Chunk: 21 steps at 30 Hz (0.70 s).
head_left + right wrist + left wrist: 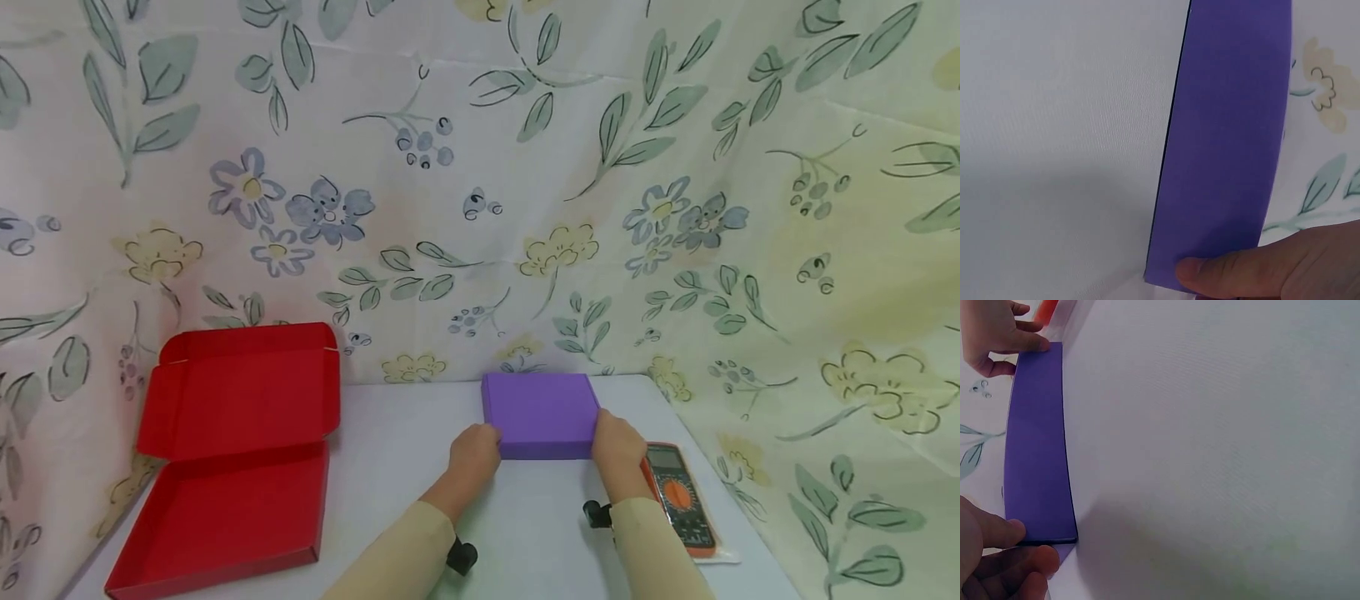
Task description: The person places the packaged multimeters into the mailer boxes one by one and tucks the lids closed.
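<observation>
A closed purple box [542, 412] lies flat on the white table near its back edge. My left hand [475, 454] grips its left front corner, the thumb on the front face and the fingers along the side, as the left wrist view shows with that hand [997, 553] low at the left. At the opposite corner my right hand [618, 450] holds the box the same way. In the right wrist view the right thumb [1229, 273] presses on the purple front face [1225, 137]; the other right fingers are mostly hidden there.
An open red box [225, 508] stands at the left, its lid [243, 392] tipped back. Just right of my right hand lies an orange and black multimeter [681, 497] in a clear bag. Floral cloth [480, 167] hangs behind the white table [405, 450] and along its sides.
</observation>
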{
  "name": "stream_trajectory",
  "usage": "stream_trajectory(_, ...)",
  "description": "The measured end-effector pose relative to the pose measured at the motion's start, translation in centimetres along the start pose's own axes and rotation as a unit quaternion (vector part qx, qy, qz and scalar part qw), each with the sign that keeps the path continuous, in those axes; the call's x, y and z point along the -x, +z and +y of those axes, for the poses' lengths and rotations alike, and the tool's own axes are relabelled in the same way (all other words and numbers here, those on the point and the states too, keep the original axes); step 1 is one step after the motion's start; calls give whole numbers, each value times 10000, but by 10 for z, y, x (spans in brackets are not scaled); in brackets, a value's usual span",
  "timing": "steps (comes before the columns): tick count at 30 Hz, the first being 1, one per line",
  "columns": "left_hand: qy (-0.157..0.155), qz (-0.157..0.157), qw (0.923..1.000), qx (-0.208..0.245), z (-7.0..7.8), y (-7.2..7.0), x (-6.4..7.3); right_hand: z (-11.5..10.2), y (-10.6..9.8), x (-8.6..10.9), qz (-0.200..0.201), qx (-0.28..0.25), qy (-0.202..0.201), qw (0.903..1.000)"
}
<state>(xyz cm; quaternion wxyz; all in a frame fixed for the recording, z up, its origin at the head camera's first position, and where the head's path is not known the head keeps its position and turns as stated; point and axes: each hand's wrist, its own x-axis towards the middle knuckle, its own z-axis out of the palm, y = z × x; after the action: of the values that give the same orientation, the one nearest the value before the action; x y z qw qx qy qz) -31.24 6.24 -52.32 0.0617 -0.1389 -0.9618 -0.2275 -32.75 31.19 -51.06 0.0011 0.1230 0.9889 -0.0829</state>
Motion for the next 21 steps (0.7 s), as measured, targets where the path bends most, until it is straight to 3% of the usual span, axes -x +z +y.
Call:
stream_trajectory(8,-21,2,10000,-16,7,1,-12,6,-4,-7,119,-103,32,9999)
stream_trajectory(17,-278,-324,9990,98,13,2,-15,10,-1,-11,212,-111,67,9997)
stream_trajectory(21,-227,-153,9995,182,13,6,-16,11,2,-12,251,-105,54,9996)
